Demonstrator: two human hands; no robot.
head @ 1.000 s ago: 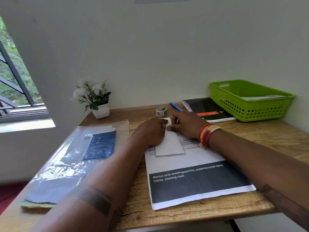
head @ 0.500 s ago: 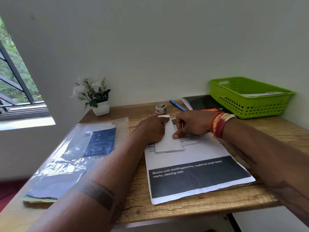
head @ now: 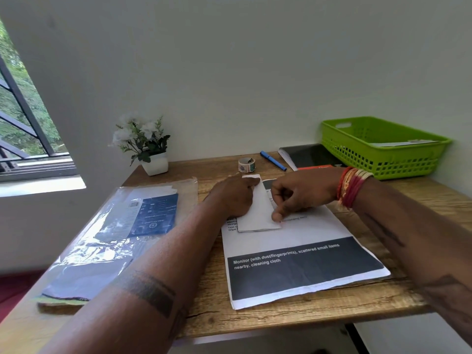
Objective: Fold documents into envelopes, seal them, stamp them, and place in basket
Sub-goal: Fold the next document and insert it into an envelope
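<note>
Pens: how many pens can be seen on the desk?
1. The blue pen lies at the back of the wooden desk, between the roll of stickers and the black notebook. Others could be hidden inside the green basket.

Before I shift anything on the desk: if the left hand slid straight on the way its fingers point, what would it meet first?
The left hand points toward the back of the desk. First in that line looks to be the stamp roll, just beyond the folded paper it presses; depth is unclear.
</note>
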